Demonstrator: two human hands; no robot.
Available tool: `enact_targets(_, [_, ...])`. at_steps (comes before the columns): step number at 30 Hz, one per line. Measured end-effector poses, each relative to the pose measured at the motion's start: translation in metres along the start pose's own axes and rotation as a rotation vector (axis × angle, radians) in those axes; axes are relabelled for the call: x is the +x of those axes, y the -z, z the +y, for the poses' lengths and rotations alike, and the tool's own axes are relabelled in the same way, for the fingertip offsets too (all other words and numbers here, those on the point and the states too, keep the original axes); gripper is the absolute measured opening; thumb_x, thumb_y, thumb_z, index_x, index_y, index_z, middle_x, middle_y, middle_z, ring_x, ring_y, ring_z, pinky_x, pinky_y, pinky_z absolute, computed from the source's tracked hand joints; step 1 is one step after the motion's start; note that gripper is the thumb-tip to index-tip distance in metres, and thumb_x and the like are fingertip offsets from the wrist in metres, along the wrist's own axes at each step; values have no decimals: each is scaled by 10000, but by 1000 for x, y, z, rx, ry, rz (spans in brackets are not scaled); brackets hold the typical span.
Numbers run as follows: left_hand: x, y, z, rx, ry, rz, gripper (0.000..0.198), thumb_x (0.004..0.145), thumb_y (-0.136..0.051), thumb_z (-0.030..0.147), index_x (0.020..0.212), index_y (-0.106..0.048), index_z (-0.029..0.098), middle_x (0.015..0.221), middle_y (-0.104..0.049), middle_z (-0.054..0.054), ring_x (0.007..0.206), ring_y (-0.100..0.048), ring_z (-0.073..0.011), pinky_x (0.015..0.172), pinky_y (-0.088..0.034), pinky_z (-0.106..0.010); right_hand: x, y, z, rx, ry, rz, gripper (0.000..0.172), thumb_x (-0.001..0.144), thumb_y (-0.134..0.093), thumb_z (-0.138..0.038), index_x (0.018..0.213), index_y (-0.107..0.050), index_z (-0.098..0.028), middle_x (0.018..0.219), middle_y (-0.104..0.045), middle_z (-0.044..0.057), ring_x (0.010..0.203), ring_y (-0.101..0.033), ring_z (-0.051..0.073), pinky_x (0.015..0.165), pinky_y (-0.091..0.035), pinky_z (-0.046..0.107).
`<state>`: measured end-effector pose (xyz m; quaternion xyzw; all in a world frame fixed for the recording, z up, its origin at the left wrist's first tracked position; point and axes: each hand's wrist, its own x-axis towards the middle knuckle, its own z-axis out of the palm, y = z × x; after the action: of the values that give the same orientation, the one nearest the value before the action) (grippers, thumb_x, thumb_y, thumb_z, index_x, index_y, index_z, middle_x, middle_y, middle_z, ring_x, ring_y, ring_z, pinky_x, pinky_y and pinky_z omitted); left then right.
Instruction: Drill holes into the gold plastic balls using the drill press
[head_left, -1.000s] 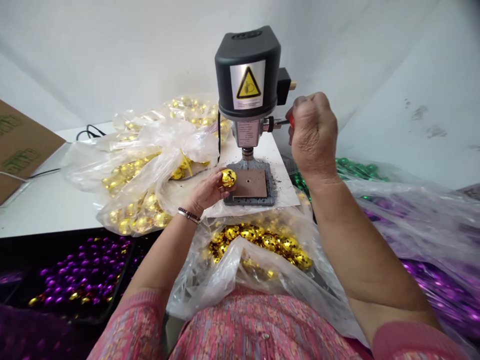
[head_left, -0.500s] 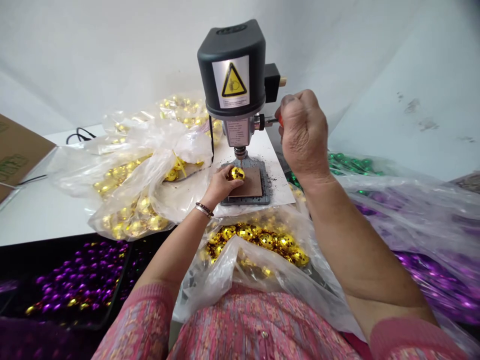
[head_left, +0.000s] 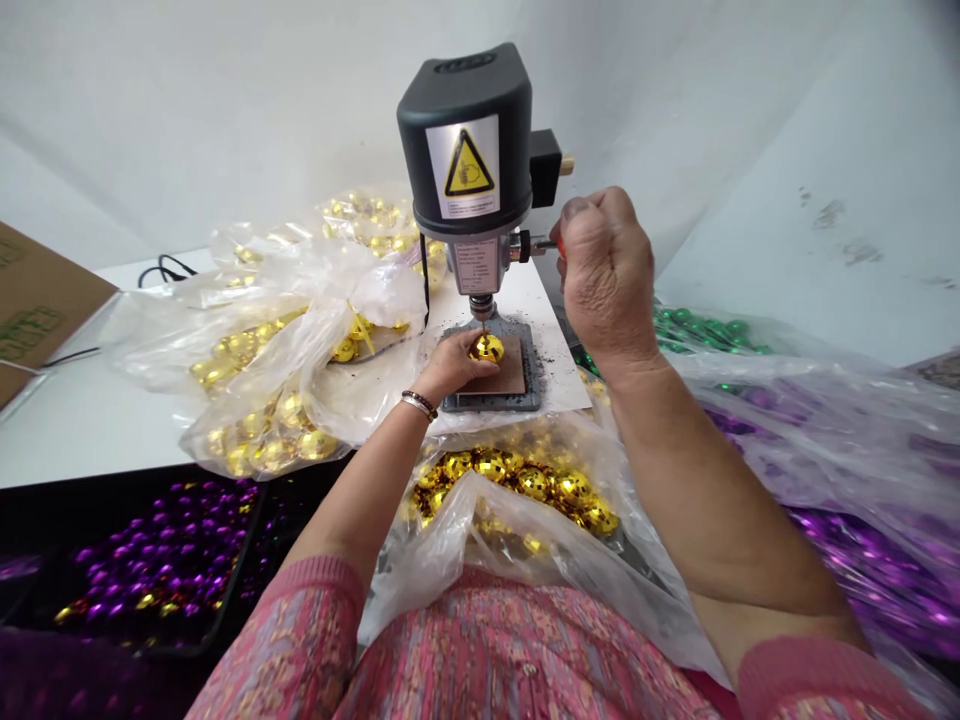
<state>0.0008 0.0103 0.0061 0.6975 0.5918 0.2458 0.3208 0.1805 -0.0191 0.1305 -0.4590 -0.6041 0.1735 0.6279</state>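
Pale walls (head_left: 262, 110) surround a white tabletop (head_left: 67, 430) laid out for two-handed work. Nearest the body, below both hands, a clear crinkled plastic bag (head_left: 431, 575) holds shiny gold balls (head_left: 534, 484). Just beyond it, the left hand (head_left: 452, 364) pinches one round gold mirror-faceted ball (head_left: 490, 349) between thumb and fingers, gripping it from its left side. A second ago that ball was held at the left edge of the flat grey metal base (head_left: 534, 365); now it has moved right, over the square brown board (head_left: 511, 378), and sits beneath the thin drill bit (head_left: 484, 326), so it appears lined up with the tool. Whether the tip has entered the ball, I cannot tell. Above and to the right, the right hand (head_left: 609, 285) stays curled in a fist around the red-knobbed metal lever (head_left: 541, 247), much as before. Between the hands and farther off rises the drill press's black motor housing (head_left: 465, 130). Beyond the left hand, knotted translucent plastic bags (head_left: 315, 270) hold more gold balls.
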Motion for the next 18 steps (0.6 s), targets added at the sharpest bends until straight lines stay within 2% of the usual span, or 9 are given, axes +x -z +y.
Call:
enact_targets(3, [-3,-3,-3,-103,37,0,754,654,-837,248,1376,-641,149,1172,-759,-64,1061,-687,-249,974,-520,-340,-2,0,2,-6,-2,16,293,994,-436,-403,769,-384,-222,645,-431,-66,597,-390,62,690,-399,252])
enact_targets(10, [-7,-5,-4,-105,43,22,763,644,-836,280,1370,-649,139,1127,-768,-66,1039,-690,-257,946,-525,-350,-23,3,13,-96,84,42,231,966,-462,-376,795,-453,-220,706,-503,-38,644,-455,72,675,-429,253])
enact_targets(18, [-6,-6,-8,-182,24,5,757,635,-838,278,1358,-658,141,1127,-764,-55,1037,-684,-251,975,-520,-356,-39,-1,37,-138,207,65,243,993,-411,-412,875,-497,-217,744,-529,-23,651,-494,75,662,-450,258])
